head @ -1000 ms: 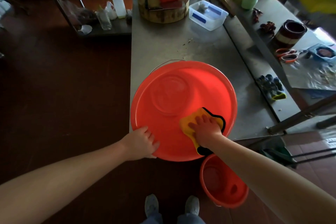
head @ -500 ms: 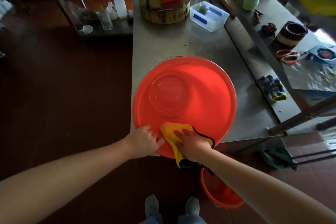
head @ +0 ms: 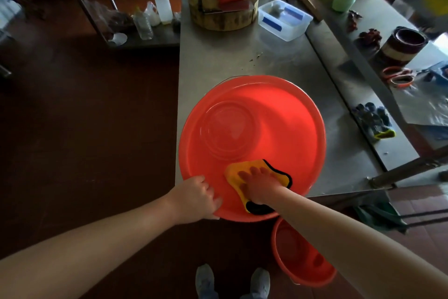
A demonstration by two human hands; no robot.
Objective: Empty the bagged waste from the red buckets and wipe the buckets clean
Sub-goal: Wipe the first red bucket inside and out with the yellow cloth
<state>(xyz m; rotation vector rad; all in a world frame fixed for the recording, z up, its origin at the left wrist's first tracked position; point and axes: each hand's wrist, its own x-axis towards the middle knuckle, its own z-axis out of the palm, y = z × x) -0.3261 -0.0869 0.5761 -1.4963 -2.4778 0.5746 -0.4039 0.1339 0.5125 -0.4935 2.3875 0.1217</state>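
Observation:
A large red bucket (head: pixel 278 114) lies tilted on the steel table (head: pixel 230 61), its mouth facing me and overhanging the near edge. My left hand (head: pixel 196 195) grips its near-left rim, fingers curled over the edge. Inside the bucket my right hand (head: pixel 259 183) presses a yellow cloth with black trim (head: pixel 236 172) flat against the near inner wall. A second, smaller red bucket (head: pixel 300 260) stands on the floor below my right forearm, partly hidden by it.
A round wooden block (head: pixel 225 17) with a red box on it and a clear plastic tub (head: pixel 284 19) stand at the table's far end. Dark gloves (head: pixel 373 121) lie on the right counter. A low shelf with bottles (head: pixel 145 22) is far left. My shoes (head: pixel 232 281) are below.
My right hand swept the cloth left along the near wall toward my left hand, then slid it back a little to the right and deeper in. The bucket shifted slightly.

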